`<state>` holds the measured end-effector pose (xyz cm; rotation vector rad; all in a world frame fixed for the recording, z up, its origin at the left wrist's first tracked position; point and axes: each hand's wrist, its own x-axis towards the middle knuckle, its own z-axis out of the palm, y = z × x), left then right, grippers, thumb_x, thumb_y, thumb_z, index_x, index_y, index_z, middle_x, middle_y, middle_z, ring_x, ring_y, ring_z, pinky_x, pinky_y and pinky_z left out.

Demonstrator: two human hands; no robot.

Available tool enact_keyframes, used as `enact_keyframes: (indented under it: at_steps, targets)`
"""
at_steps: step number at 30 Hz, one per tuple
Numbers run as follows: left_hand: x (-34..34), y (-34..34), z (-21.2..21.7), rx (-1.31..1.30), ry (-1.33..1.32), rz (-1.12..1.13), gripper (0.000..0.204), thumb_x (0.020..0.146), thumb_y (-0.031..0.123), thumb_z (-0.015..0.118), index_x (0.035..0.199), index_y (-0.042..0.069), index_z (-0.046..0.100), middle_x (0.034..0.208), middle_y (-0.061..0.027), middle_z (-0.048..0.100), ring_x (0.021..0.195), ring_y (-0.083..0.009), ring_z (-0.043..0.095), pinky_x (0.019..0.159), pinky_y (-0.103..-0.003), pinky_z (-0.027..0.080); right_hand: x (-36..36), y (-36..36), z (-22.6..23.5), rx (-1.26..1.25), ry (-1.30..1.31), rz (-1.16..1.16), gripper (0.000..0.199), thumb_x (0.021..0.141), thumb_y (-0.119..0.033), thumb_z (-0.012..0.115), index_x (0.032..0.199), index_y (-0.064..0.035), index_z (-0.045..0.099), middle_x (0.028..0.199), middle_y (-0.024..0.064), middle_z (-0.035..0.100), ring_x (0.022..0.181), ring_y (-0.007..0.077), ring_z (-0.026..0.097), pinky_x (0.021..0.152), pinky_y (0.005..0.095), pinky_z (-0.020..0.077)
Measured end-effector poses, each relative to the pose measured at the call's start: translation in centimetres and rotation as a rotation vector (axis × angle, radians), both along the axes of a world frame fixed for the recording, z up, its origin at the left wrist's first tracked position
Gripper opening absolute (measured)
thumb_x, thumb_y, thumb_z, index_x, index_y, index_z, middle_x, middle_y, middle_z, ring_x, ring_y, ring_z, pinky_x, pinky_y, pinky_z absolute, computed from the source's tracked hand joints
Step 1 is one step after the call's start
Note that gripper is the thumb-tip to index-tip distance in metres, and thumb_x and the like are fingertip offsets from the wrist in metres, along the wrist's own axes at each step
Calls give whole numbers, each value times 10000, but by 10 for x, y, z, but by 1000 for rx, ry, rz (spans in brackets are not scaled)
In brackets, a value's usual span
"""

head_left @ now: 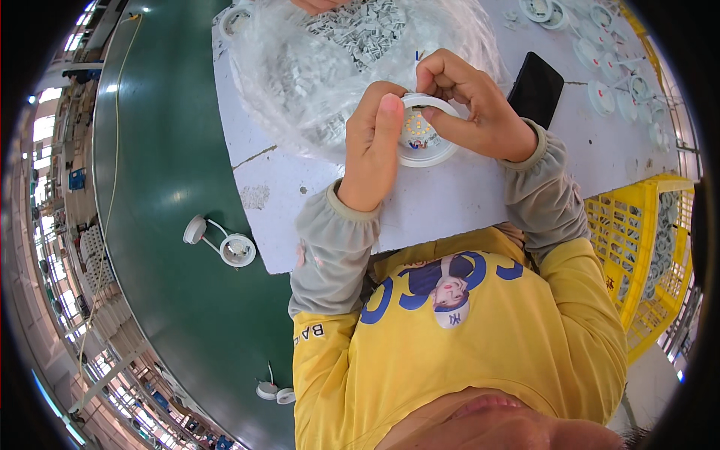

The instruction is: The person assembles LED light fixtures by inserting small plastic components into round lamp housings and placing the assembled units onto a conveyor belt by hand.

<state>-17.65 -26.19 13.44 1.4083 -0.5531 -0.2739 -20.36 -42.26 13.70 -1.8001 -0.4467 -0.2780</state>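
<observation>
A round white LED lamp housing (425, 156) is held between my two hands above the white table. Inside its rim shows a board with yellow LED dots and a few short coloured wires. My left hand (373, 142) grips the left side of the rim, thumb on top. My right hand (480, 109) is closed at the far right side, its thumb reaching over the rim and its index finger bent beyond it. Thin wire ends (418, 57) stick up by the right fingertips. What lies under the right fingers is hidden.
Just beyond my hands is a clear plastic bag (292, 97) of small white-grey parts; another person's hand (319, 4) is at its far edge. A black phone (535, 88) and several lamps (601, 99) lie right. A yellow crate (615, 247) stands near right; lamps (238, 250) rest on the green surface.
</observation>
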Motion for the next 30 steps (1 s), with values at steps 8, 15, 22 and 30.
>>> enact_keyframes:
  at_steps: [8,15,22,30]
  targets:
    - [2,1,-4,-52,52,-36,308,938,280,379,825,21,500,719,11,460,661,-50,378,591,-201,333,-3,3,6,-78,-2,-16,247,699,0,569,887,-54,419,691,15,421,572,88,395,506,219,331]
    - [3,0,-4,-56,54,-44,293,933,271,394,825,22,503,722,11,468,662,-48,381,588,-197,332,-2,3,-1,-33,-20,8,244,720,10,566,886,-56,400,716,14,407,579,90,389,507,213,330]
    - [2,3,-6,-45,9,-8,293,930,274,409,792,30,493,688,27,430,636,-42,352,562,-199,307,2,5,-8,40,10,50,257,722,6,562,914,-60,403,741,15,421,622,87,426,520,216,353]
    - [-2,2,-17,-170,-34,16,362,914,373,419,917,19,491,800,-13,517,714,-67,469,648,-194,372,-10,12,6,-56,-226,-145,304,680,-11,620,930,-55,452,790,53,512,632,126,513,550,228,404]
